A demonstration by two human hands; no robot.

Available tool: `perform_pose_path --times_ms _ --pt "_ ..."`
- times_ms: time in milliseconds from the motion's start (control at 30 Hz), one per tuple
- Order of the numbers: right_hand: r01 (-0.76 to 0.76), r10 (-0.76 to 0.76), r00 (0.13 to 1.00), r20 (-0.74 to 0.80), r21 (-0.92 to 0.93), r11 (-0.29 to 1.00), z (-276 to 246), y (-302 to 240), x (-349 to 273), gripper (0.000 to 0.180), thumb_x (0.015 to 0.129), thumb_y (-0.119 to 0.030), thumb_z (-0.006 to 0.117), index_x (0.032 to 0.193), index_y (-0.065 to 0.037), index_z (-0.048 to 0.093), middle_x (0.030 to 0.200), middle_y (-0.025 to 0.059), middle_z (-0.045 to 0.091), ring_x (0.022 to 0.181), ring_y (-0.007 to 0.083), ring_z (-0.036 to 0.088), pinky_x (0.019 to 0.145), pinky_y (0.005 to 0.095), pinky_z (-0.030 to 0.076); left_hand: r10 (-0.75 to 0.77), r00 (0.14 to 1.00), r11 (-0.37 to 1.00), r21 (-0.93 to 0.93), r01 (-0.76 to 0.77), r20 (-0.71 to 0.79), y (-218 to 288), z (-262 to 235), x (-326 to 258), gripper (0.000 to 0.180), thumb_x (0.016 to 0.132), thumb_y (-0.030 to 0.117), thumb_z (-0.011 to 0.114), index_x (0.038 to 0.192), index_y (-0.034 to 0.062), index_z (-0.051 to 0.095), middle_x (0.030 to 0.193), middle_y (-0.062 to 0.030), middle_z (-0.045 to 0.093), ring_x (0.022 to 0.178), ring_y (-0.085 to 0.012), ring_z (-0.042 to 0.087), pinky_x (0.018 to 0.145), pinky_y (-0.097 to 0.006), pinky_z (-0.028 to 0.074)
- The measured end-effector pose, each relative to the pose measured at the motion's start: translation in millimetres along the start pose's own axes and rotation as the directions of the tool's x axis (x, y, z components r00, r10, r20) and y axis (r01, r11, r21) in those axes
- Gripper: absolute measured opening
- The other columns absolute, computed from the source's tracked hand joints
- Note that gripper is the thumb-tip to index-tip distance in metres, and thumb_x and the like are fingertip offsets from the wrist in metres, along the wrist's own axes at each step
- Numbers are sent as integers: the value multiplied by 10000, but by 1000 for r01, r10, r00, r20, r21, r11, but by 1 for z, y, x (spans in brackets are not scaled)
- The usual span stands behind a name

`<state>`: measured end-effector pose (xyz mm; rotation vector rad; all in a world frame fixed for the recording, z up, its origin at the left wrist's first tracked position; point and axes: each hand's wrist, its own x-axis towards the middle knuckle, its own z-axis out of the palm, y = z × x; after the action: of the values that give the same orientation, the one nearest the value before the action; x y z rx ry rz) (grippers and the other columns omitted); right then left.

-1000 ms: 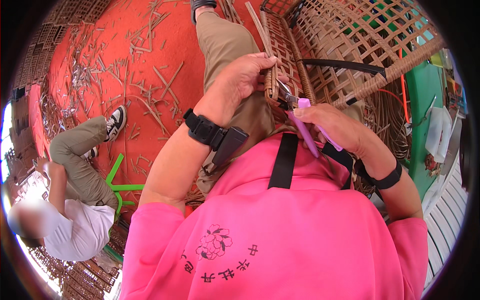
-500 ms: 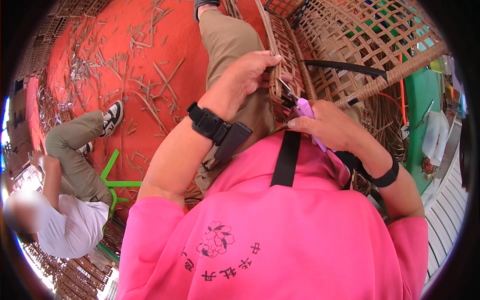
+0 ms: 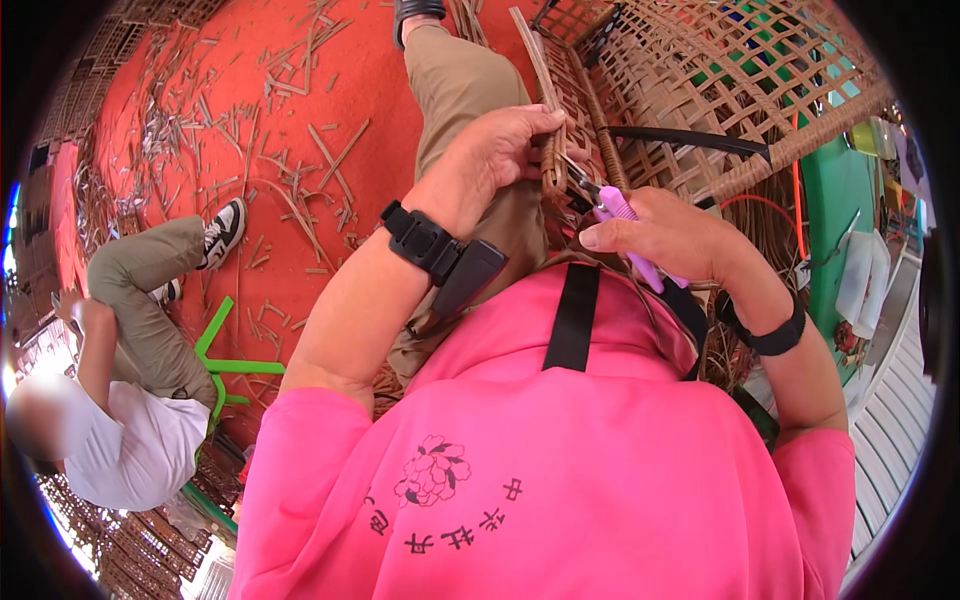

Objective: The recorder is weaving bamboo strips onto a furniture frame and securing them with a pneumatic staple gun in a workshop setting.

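Note:
My left hand grips the wrapped edge of a woven cane frame, with a loose cane strip rising from it. My right hand holds purple-handled cutters, whose metal tip points at the wrapped edge just right of my left fingers. A black device is strapped to my left wrist and a black band sits on my right wrist. The large lattice of woven cane lies beyond both hands.
Cane offcuts litter the red floor. Another person in a white shirt sits at the lower left beside a green stool. A green table with white items stands at the right.
My left hand has slid a little along the wrapped edge, and my right hand with the cutters has shifted slightly right. The view has drifted a bit.

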<state>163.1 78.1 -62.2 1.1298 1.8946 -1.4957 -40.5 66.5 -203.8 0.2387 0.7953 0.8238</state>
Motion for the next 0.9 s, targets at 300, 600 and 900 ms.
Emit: perform_pose_path --times_ms 300,600,900 --pt "28 -27 999 -20 32 999 2 -8 -1 570 795 -554 618 626 -18 526 574 89 503 561 201 482 561 379 391 -24 1000 997 -72 23 -13 2 8 -8 167 934 184 618 1012 37 606 867 -108 683 811 -230 678 702 -400 565" --pt "-50 40 998 -51 -214 975 2 -16 1 604 739 -557 668 675 39 590 643 192 591 657 332 597 645 437 451 1 999 979 -203 -10 -45 -7 14 0 146 917 122 610 947 -19 628 767 -113 653 692 -223 650 635 -389 569" --pt "-81 28 989 -142 -386 919 6 -15 4 448 699 -362 700 771 75 630 772 272 647 780 406 652 767 449 508 -36 996 988 -151 24 -78 -9 8 12 185 904 154 660 983 -11 635 883 -97 668 772 -208 652 717 -365 576"
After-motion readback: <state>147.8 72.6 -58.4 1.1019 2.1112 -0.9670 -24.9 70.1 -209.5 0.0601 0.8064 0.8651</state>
